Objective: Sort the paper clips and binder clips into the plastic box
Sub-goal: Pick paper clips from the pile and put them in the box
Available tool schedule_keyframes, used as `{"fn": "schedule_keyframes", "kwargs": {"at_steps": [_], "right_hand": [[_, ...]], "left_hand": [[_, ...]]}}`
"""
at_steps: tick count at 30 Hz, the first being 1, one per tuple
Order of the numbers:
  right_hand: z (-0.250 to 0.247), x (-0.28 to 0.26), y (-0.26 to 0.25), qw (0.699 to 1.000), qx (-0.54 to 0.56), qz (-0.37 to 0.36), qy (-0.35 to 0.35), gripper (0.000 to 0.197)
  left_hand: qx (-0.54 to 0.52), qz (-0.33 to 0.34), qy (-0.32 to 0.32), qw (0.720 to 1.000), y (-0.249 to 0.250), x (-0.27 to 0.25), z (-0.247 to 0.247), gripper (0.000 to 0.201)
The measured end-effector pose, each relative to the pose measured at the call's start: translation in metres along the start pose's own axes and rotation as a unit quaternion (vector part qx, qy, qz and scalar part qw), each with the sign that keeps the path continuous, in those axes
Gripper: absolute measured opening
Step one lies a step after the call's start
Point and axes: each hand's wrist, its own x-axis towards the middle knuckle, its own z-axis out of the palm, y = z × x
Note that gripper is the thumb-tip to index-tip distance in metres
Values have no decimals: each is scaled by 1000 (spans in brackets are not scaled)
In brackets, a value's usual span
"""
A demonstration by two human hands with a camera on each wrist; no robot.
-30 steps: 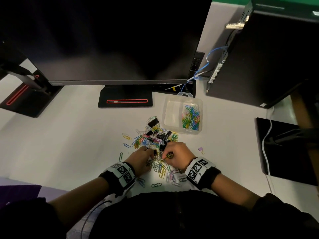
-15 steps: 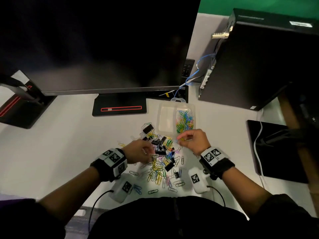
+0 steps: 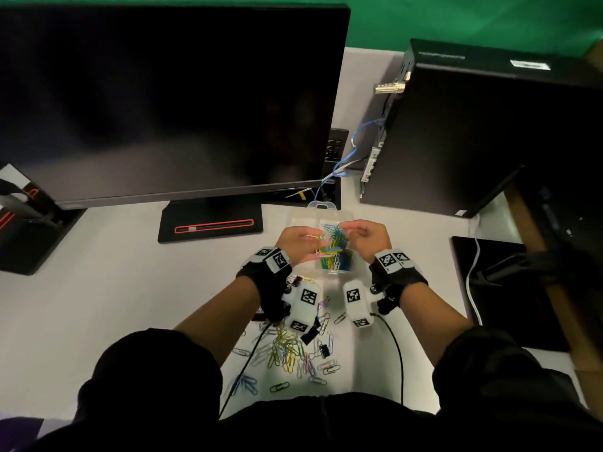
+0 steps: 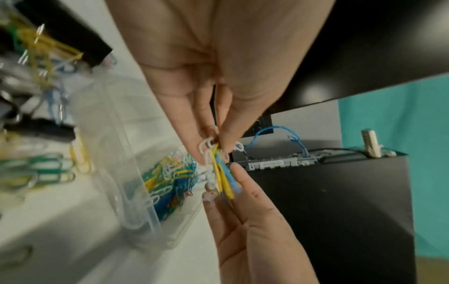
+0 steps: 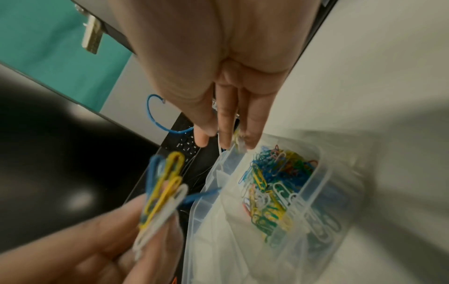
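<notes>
A clear plastic box stands behind the pile; its right compartment holds coloured paper clips. Both hands hover over it. My left hand pinches a bunch of white, yellow and blue paper clips, also in the right wrist view. My right hand is beside it, thumb and fingers together on a small pale clip above the box's rim. Loose paper clips and black binder clips lie on the desk under my wrists.
A big monitor with its stand base is behind the box. A black computer tower with blue cables stands at the back right, a black pad on the right, another stand at far left.
Both hands have left the pile and moved forward and up to the box, the left one carrying a bunch of clips. My head has tilted up, so the pile sits lower in view.
</notes>
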Motion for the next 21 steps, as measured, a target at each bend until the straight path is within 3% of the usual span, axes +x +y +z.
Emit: {"fn": "schedule_keyframes", "kwargs": {"at_steps": [3, 7, 10, 12, 15, 17, 19, 21], "right_hand": [[-2, 2, 5, 1000, -3, -3, -22, 41], [-7, 4, 17, 1000, 9, -1, -20, 50], [-12, 3, 18, 1000, 17, 6, -9, 53], [-15, -4, 11, 1000, -18, -2, -1, 47], [-15, -19, -4, 986, -153, -56, -20, 34], [-5, -26, -7, 939, -320, -95, -82, 31], [4, -30, -4, 857, -488, -94, -135, 27], [11, -28, -2, 819, -546, -76, -158, 25]], "left_hand": [[-105, -17, 19, 994, -11, 11, 4, 15], [-154, -13, -6, 988, -18, 21, 9, 22], [-163, -46, -18, 985, -9, 24, 21, 20], [-136, -69, -6, 988, -3, 25, 24, 20], [-112, -70, -1, 991, -1, 20, 19, 23], [-108, -63, 0, 992, -4, 8, 8, 31], [-78, -64, -5, 995, -10, -5, -6, 26], [-7, -67, 2, 998, -18, -19, -25, 15]]}}
